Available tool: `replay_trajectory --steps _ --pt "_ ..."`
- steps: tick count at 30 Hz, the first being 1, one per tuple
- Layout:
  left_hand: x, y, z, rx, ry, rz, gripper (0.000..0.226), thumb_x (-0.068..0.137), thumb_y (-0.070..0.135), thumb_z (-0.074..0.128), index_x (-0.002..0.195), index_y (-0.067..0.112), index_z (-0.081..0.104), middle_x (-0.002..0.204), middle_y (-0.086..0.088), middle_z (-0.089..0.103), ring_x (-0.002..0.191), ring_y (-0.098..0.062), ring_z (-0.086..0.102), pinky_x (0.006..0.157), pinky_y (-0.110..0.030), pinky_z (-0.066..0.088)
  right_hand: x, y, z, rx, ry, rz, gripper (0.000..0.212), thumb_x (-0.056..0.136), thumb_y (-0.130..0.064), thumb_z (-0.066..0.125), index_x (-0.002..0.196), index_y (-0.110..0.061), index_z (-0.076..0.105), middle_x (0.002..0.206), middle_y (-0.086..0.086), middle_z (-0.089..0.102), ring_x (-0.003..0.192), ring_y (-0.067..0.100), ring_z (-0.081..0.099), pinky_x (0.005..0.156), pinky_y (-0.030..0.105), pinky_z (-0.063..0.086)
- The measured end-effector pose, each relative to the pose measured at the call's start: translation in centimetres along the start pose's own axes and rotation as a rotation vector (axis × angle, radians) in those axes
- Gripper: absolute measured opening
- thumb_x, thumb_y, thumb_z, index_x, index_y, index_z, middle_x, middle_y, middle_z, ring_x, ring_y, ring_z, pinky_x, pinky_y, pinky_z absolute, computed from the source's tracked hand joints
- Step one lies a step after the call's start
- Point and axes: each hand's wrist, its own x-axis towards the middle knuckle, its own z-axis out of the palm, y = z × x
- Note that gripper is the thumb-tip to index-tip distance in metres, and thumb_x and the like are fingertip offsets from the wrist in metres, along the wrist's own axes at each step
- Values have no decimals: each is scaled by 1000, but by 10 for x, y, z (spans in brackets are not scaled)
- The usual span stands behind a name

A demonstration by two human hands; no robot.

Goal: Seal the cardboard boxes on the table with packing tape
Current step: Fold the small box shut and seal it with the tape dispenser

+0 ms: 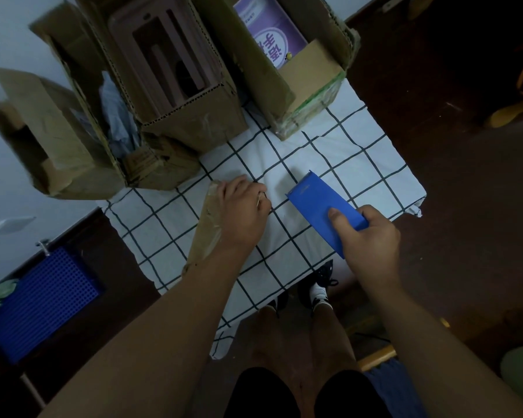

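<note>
My right hand (366, 236) grips a blue tape dispenser (320, 203) just above the checked tablecloth (329, 152), thumb on its top. My left hand (243, 212) rests with curled fingers on the cloth beside a strip of brown packing tape (206, 230); whether the fingers pinch the tape is hidden. Three open cardboard boxes stand at the far side: a left box (64, 146) with cloth inside, a middle box (187, 110) holding a brown plastic item, and a right box (308, 95) holding a purple package.
A blue perforated crate (43, 300) sits on the floor at the left. My legs and shoes (317, 291) are below the table's near edge. Dark floor lies to the right, a pale wall to the left.
</note>
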Motion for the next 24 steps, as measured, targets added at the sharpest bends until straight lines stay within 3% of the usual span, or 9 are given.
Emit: replay_trajectory --steps 2,8,12,15,18,21,24 --pt "-1 -6 0 -15 1 29 14 91 8 58 95 8 71 103 -5 70 130 -27 46 111 -41 17 0 -1 -1 12 -4 -4 49 85 -41 73 58 -19 39 48 -14 45 45 2 43 43 12 33" --pt "-1 -7 1 -38 -49 39 29 90 18 41 95 8 68 111 -6 68 139 -27 37 113 -42 15 -2 -3 -4 -14 -12 -6 47 86 -42 73 59 -20 41 52 -8 39 46 -1 46 42 11 34" --pt "-1 -8 -7 -201 -94 -30 44 86 34 50 119 9 65 142 -5 53 146 -23 25 117 -35 7 -6 -9 -11 -39 -25 -19 46 85 -42 73 59 -22 41 50 -7 41 46 0 47 42 12 35" --pt "-8 -15 -22 -285 -70 -66 59 84 40 61 136 16 50 153 -3 39 147 -23 20 118 -48 22 -7 -15 -18 -43 -38 -35 46 84 -43 73 59 -21 41 48 -8 45 45 1 46 41 14 34" --pt "-33 -24 -30 -102 64 -110 66 76 40 71 133 13 53 148 -17 38 140 -40 27 110 -62 28 -8 -20 -20 -58 -63 -57 46 85 -44 73 60 -19 43 51 -6 43 43 2 45 39 15 33" --pt "-73 -36 -32 4 -115 -343 93 67 64 62 148 31 31 160 -13 12 145 -38 12 113 -62 16 -7 -25 -14 -75 -100 -68 46 84 -47 72 61 -18 45 54 -3 46 44 6 45 40 19 33" --pt "-103 -48 -31 14 -217 -358 99 74 58 68 150 46 7 160 -9 1 138 -43 26 104 -60 34 -7 -28 -3 -94 -129 -89 47 84 -49 71 66 -12 49 59 6 52 51 17 49 46 30 38"
